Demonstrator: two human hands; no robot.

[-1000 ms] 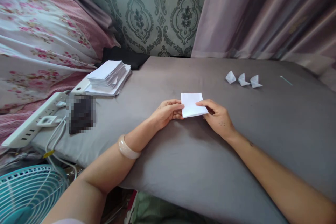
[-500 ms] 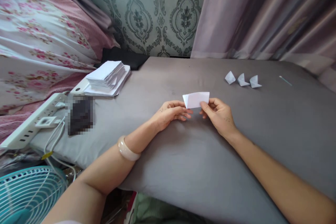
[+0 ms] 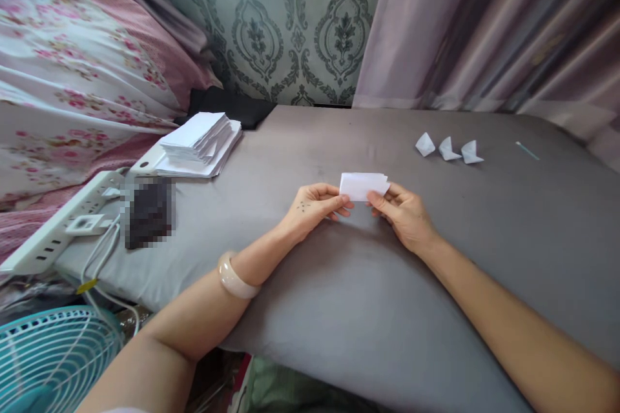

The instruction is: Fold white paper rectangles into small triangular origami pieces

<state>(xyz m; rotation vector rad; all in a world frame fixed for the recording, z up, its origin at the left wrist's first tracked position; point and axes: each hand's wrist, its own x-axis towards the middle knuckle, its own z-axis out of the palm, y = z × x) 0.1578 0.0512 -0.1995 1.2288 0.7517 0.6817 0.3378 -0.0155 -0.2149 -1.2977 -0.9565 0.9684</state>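
A small folded sheet of white paper is held up between my hands, above the grey cloth surface. My left hand pinches its lower left corner with the thumb in front and the fingers behind. At the lower right, my right hand grips it the same way, the thumb lying on its face. Small loose edges show at the paper's upper right corner. The fingertips behind the paper are partly hidden. On my left wrist sits a pale bangle.
Several folded white paper shapes stand in a row at the back right, near a cotton swab. To the left are a stack of white paper, a power strip, a blurred dark object and a turquoise fan.
The folded paper has been turned: the angled flap at its left end no longer shows, and loose edges now show at the right. My left hand has closed on its left corner.
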